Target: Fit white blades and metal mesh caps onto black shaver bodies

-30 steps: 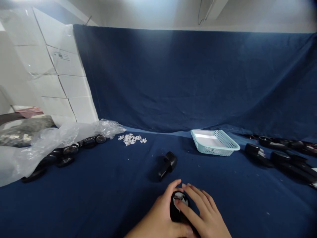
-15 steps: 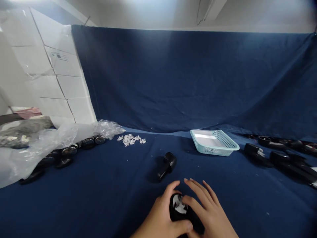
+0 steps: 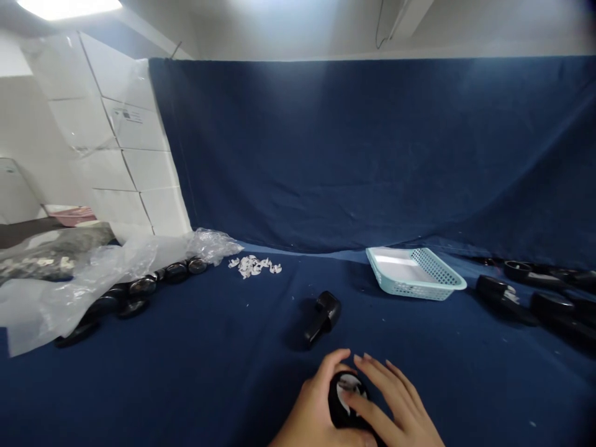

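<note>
Low in the head view, my left hand (image 3: 319,403) is wrapped round a black plastic part (image 3: 336,406) with a rounded end. A white piece (image 3: 343,388) sits in the round opening of that part. My right hand (image 3: 395,397) lies against the part's other side, its index finger pressing on the white piece and its other fingers stretched out. Its thumb is hidden. Just beyond my hands, another black plastic part (image 3: 328,310) lies on the blue cloth.
Small white pieces (image 3: 254,266) lie in a heap at the back. A light blue basket (image 3: 419,290) stands right of them. Black parts (image 3: 500,298) line the right side; black rounded parts (image 3: 142,285) lie by plastic sheeting (image 3: 60,310) on the left. White boxes (image 3: 149,167) are stacked behind.
The whole view has shifted slightly, so things appear a little further right and lower. My right index finger has moved further onto the white piece. Both hands stay round the black part.
</note>
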The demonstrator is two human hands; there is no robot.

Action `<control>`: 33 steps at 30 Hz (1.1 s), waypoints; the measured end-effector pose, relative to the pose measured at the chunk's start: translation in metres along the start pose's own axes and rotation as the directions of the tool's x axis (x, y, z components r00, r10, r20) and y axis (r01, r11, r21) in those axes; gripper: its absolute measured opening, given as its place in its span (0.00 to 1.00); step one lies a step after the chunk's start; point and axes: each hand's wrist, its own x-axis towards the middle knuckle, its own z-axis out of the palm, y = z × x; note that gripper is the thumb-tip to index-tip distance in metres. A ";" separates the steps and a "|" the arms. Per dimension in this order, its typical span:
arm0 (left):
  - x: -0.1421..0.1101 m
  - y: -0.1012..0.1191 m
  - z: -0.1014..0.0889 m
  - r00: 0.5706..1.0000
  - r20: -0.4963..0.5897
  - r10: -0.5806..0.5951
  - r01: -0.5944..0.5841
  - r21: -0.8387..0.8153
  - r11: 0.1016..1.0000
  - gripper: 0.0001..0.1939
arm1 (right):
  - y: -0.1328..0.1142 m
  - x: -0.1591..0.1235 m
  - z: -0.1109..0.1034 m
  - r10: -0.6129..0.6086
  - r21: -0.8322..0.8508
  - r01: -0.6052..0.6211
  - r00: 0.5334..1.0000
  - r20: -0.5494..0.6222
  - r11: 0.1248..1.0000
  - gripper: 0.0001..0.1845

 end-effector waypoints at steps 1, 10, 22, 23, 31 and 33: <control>0.001 -0.003 0.000 1.000 0.006 0.023 -0.023 -0.010 1.000 0.50 | 0.000 0.002 -0.001 0.002 -0.028 -0.001 1.000 0.016 1.000 0.25; 0.000 -0.005 0.002 0.999 -0.025 -0.035 0.036 0.038 0.999 0.52 | -0.003 0.014 -0.007 0.084 -0.084 -0.081 0.996 0.035 0.993 0.24; -0.008 0.016 0.003 0.989 -0.063 -0.135 0.142 0.128 0.982 0.49 | -0.006 0.016 -0.006 0.141 0.120 -0.160 0.978 0.156 0.980 0.29; -0.007 0.016 0.003 0.989 -0.064 -0.134 0.141 0.132 0.981 0.49 | -0.005 0.015 -0.006 0.148 0.119 -0.167 0.977 0.153 0.979 0.30; -0.004 0.005 0.002 0.995 -0.068 -0.079 0.087 0.126 0.988 0.49 | -0.007 -0.010 0.000 0.261 0.240 -0.292 0.953 0.153 0.926 0.24; -0.003 0.001 0.002 0.996 -0.070 -0.060 0.069 0.121 0.990 0.50 | -0.015 -0.014 0.002 0.309 0.288 -0.335 0.942 0.133 0.897 0.18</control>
